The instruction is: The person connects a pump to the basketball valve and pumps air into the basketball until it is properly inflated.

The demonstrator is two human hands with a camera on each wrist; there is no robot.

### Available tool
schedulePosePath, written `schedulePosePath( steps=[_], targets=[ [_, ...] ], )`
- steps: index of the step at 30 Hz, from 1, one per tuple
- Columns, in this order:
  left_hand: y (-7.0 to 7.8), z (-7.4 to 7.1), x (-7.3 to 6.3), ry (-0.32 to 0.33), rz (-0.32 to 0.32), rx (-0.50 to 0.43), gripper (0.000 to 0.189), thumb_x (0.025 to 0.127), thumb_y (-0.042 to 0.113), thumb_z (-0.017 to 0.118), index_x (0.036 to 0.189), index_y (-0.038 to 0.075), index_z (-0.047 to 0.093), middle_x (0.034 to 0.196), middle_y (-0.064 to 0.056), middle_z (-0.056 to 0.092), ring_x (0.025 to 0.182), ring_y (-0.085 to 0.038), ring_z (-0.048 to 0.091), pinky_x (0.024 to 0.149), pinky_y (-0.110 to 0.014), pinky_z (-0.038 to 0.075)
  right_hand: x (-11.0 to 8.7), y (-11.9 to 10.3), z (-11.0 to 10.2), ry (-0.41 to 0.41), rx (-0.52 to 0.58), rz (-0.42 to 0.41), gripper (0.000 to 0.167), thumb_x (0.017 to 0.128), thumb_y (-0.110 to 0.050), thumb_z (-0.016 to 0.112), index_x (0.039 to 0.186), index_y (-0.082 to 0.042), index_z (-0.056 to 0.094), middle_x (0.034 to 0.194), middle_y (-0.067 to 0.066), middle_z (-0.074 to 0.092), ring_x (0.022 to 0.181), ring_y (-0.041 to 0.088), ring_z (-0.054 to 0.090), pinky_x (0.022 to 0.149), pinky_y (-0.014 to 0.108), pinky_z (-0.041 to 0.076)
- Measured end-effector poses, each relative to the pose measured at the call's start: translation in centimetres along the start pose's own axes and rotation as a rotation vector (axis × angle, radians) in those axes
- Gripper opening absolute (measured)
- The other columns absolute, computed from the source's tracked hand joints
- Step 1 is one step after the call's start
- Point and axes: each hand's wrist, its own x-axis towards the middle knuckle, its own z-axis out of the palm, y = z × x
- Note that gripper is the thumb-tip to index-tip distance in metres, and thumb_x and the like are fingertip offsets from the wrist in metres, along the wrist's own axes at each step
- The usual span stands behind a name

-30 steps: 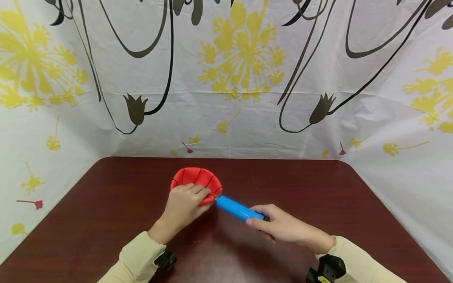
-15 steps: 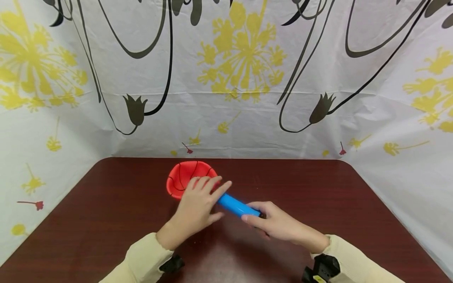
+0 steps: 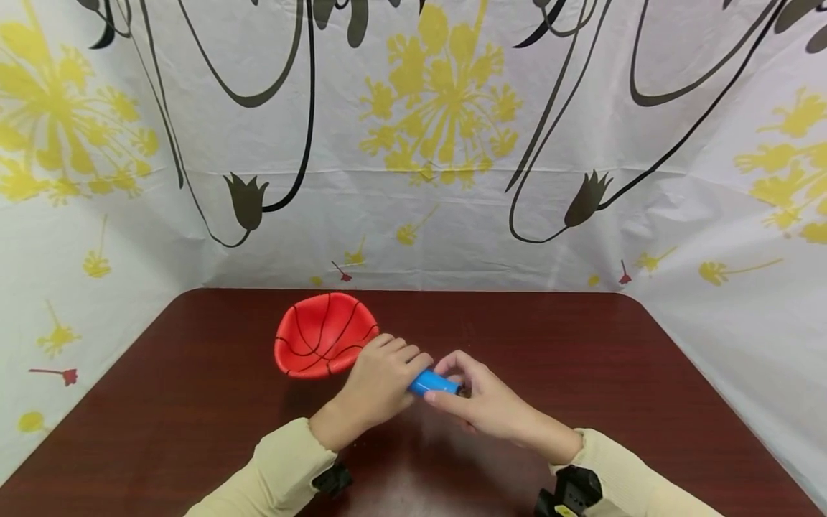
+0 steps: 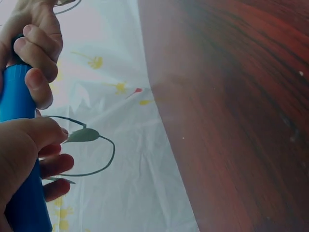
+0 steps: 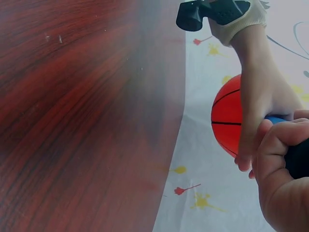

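Observation:
A blue hand ball pump point(image 3: 434, 383) lies between my two hands above the table. My left hand point(image 3: 384, 380) grips its barrel, with the thumb and fingers wrapped round the blue tube in the left wrist view. My right hand point(image 3: 484, 402) holds the other end, its fingers curled round the black handle point(image 5: 297, 159). Left of my left hand is a partly deflated red toy basketball point(image 3: 326, 337) with black lines, its upper side sunk into a bowl shape. The join between pump and basketball is hidden behind my left hand.
A dark reddish-brown table point(image 3: 213, 402) extends under both hands, with rounded far corners. White patterned cloth point(image 3: 446, 237) hangs behind it and along both sides. Each wrist carries a black camera point(image 3: 571, 488).
My left hand has left the basketball and moved right onto the pump barrel. The basketball has shifted left and shows more of its hollow. My right hand has moved slightly left.

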Motion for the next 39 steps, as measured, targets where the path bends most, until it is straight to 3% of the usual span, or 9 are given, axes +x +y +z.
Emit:
schedulePosePath(
  steps=[7,15,20,25,31,39],
  targets=[
    [-0.3,0.2,-0.1,-0.014,0.114,-0.027,0.024,0.070,0.035,0.071,0.078,0.015,0.063,0.066,0.003,0.061,0.050,-0.008,0.049,0.051,-0.017,0.040,0.2,0.0,0.4,-0.031,0.035,-0.005,0.037,0.085,-0.023,0.059,0.101,-0.002,0.033,0.071,0.008,0.054,0.041,0.011,0.035,0.039,0.020,0.030],
    [-0.8,0.5,0.0,-0.035,0.252,-0.028,0.033,0.071,0.042,0.068,0.066,0.014,0.051,0.046,0.006,0.040,0.038,-0.004,0.024,0.039,-0.015,0.018,-0.1,-0.1,0.3,-0.075,0.045,0.009,0.031,0.089,-0.024,0.052,0.101,-0.002,0.033,0.076,0.008,0.058,0.047,0.013,0.044,0.043,0.022,0.037],
    [-1.0,0.2,0.2,-0.098,0.248,-0.010,0.031,0.071,0.040,0.068,0.071,0.014,0.053,0.048,0.006,0.043,0.037,-0.004,0.028,0.040,-0.014,0.023,-0.5,0.1,-0.3,-0.094,0.036,-0.029,0.029,0.089,-0.021,0.051,0.104,-0.002,0.034,0.082,0.012,0.057,0.056,0.018,0.054,0.050,0.032,0.048],
    [-1.7,-0.3,0.2,-0.155,0.207,0.005,0.029,0.070,0.037,0.069,0.078,0.013,0.054,0.053,0.005,0.051,0.039,-0.005,0.037,0.042,-0.015,0.031,-1.1,0.4,-1.3,-0.055,0.052,-0.084,0.025,0.088,-0.015,0.053,0.101,0.001,0.039,0.085,0.015,0.056,0.068,0.027,0.059,0.061,0.043,0.049],
    [-2.4,-0.6,0.1,-0.167,0.216,0.023,0.027,0.070,0.034,0.068,0.077,0.014,0.052,0.053,0.005,0.050,0.041,-0.005,0.037,0.042,-0.016,0.031,-1.6,1.0,-2.2,-0.085,0.163,-0.095,0.020,0.087,-0.011,0.053,0.097,0.004,0.044,0.087,0.015,0.057,0.078,0.023,0.059,0.067,0.038,0.050],
    [-2.8,-0.9,0.1,-0.183,0.229,0.037,0.028,0.070,0.035,0.068,0.077,0.013,0.051,0.054,0.004,0.050,0.041,-0.005,0.038,0.043,-0.016,0.032,-2.0,1.8,-2.1,-0.157,0.548,-0.099,0.015,0.088,-0.001,0.048,0.102,-0.003,0.053,0.100,0.014,0.058,0.096,0.026,0.059,0.084,0.038,0.043]
  ],
)
